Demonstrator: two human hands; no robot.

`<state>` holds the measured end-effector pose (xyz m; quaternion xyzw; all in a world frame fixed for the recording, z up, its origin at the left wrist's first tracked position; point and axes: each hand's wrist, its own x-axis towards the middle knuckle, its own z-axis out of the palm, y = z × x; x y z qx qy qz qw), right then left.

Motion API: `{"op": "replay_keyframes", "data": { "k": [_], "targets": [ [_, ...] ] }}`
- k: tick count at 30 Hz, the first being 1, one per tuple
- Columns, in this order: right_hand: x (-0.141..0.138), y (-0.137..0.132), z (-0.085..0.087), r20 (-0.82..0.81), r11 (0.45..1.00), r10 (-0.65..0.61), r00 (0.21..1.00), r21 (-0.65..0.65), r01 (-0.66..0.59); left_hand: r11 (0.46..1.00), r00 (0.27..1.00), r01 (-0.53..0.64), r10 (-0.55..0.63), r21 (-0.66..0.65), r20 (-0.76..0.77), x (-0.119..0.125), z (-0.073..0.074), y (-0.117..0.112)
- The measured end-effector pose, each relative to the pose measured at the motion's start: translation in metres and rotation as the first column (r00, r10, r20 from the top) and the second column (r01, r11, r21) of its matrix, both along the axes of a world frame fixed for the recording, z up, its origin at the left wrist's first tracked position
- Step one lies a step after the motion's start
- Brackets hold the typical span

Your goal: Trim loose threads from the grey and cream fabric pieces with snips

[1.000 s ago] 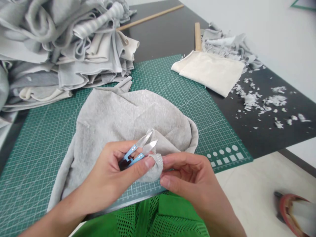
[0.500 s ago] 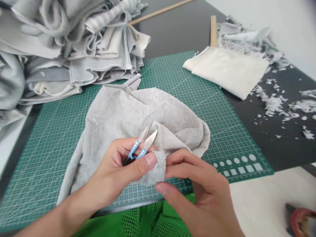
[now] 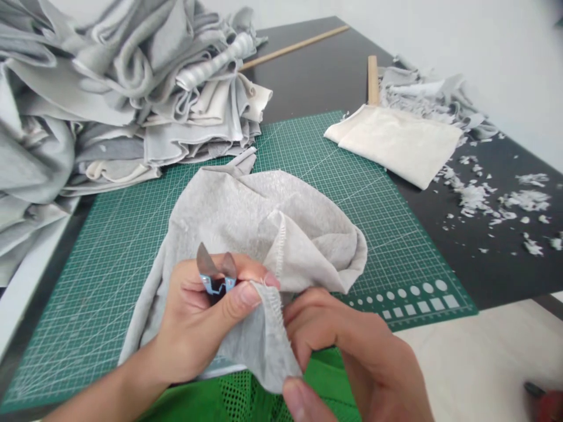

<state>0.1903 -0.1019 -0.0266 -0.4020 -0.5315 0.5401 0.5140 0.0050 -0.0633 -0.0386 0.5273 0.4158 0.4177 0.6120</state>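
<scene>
A pair of thread snips [image 3: 217, 282] with blue handles rests in my left hand [image 3: 197, 322], its blades apart and pointing up. The same hand pinches the seamed edge of a grey cloth [image 3: 215, 199] between thumb and forefinger. Lower and to the right, my right hand [image 3: 352, 346] holds the free corner of that cloth, thumb in front and fingers partly hidden behind it. A line of overlock stitching runs along the seam between my hands. The rest of the cloth lies bunched on a green cutting mat [image 3: 109, 234].
Grey and cream fabrics form a tall pile [image 3: 132, 99] at the left. Behind the mat lies a wooden stick [image 3: 294, 48]. At the right are a folded cream cloth [image 3: 396, 140], a short wooden piece [image 3: 373, 82] and scattered fabric scraps [image 3: 475, 196] on the black table.
My right hand has drawn the cloth's corner down toward me, so more of the seam shows. The snips have tilted leftward in my left hand. The camera view has shifted slightly.
</scene>
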Motion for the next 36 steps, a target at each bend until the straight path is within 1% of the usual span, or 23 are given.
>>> {"op": "replay_keyframes", "data": {
  "k": [3,6,8,9,10,11,12,13,14,16,17,18,20,22,23,25,28,31,33,36],
  "targets": [
    [-0.002,-0.004,0.002,-0.041,0.980,0.100,0.994,-0.168,-0.106,0.999,0.998,-0.012,0.015,0.051,-0.059,0.000,0.005,0.001],
    [-0.005,-0.009,0.000,-0.082,0.922,0.181,0.980,-0.332,-0.198,0.988,0.988,-0.074,0.090,0.134,-0.124,-0.001,0.005,0.005],
    [-0.006,-0.011,-0.002,-0.098,0.887,0.256,0.962,-0.371,-0.274,0.978,0.983,-0.121,0.142,0.172,-0.114,-0.001,0.002,0.007],
    [-0.007,-0.011,-0.003,-0.069,0.883,0.288,0.955,-0.366,-0.293,0.974,0.983,-0.135,0.155,0.183,-0.100,-0.001,0.001,0.008],
    [-0.007,-0.012,-0.003,-0.007,0.894,0.302,0.953,-0.345,-0.286,0.974,0.985,-0.141,0.157,0.177,-0.076,-0.001,0.000,0.010],
    [-0.007,-0.013,-0.004,0.081,0.919,0.284,0.955,-0.308,-0.247,0.977,0.987,-0.144,0.152,0.159,-0.043,0.000,0.000,0.011],
    [-0.007,-0.015,-0.004,0.180,0.949,0.232,0.956,-0.257,-0.182,0.980,0.989,-0.145,0.147,0.139,-0.003,0.000,-0.001,0.012],
    [-0.008,-0.016,-0.004,0.273,0.976,0.153,0.950,-0.196,-0.101,0.982,0.989,-0.143,0.140,0.120,0.037,0.001,-0.001,0.014],
    [-0.009,-0.017,-0.003,0.343,0.991,0.064,0.937,-0.130,-0.020,0.985,0.989,-0.138,0.131,0.105,0.071,0.001,0.000,0.015],
    [-0.010,-0.017,-0.001,0.403,0.996,-0.078,0.912,-0.018,0.093,0.989,0.988,-0.118,0.108,0.088,0.112,0.002,0.000,0.018],
    [-0.011,-0.016,0.000,0.392,0.995,-0.101,0.914,0.024,0.099,0.991,0.990,-0.103,0.093,0.091,0.107,0.001,0.001,0.019],
    [-0.011,-0.013,0.001,0.360,0.995,-0.091,0.929,0.060,0.074,0.992,0.992,-0.087,0.077,0.093,0.102,0.001,0.001,0.019],
    [-0.011,-0.007,0.004,0.277,0.993,-0.026,0.960,0.116,-0.006,0.993,0.995,-0.065,0.057,0.097,0.085,-0.001,0.000,0.019],
    [-0.011,-0.002,0.005,0.206,0.989,0.024,0.978,0.138,-0.053,0.993,0.996,-0.060,0.053,0.100,0.070,-0.001,-0.001,0.020],
    [-0.011,-0.001,0.004,0.179,0.990,0.024,0.983,0.130,-0.048,0.993,0.996,-0.063,0.056,0.100,0.066,-0.002,-0.001,0.020],
    [-0.012,-0.002,0.001,0.145,0.996,0.021,0.989,0.079,-0.033,0.993,0.996,-0.073,0.067,0.097,0.067,-0.001,-0.001,0.021],
    [-0.016,-0.005,-0.006,0.077,0.997,0.055,0.996,-0.067,-0.050,0.993,0.994,-0.086,0.080,0.083,0.071,0.002,0.002,0.021],
    [-0.023,-0.005,-0.010,-0.045,0.969,0.098,0.994,-0.222,-0.105,0.994,0.994,-0.097,0.093,0.055,0.059,0.005,0.006,0.019],
    [-0.027,-0.004,-0.012,-0.126,0.952,0.117,0.985,-0.268,-0.147,0.993,0.992,-0.112,0.109,0.040,0.056,0.007,0.007,0.018],
    [-0.029,-0.003,-0.016,-0.215,0.953,0.083,0.973,-0.270,-0.140,0.991,0.990,-0.130,0.128,0.035,0.062,0.006,0.006,0.017]
  ]
}}
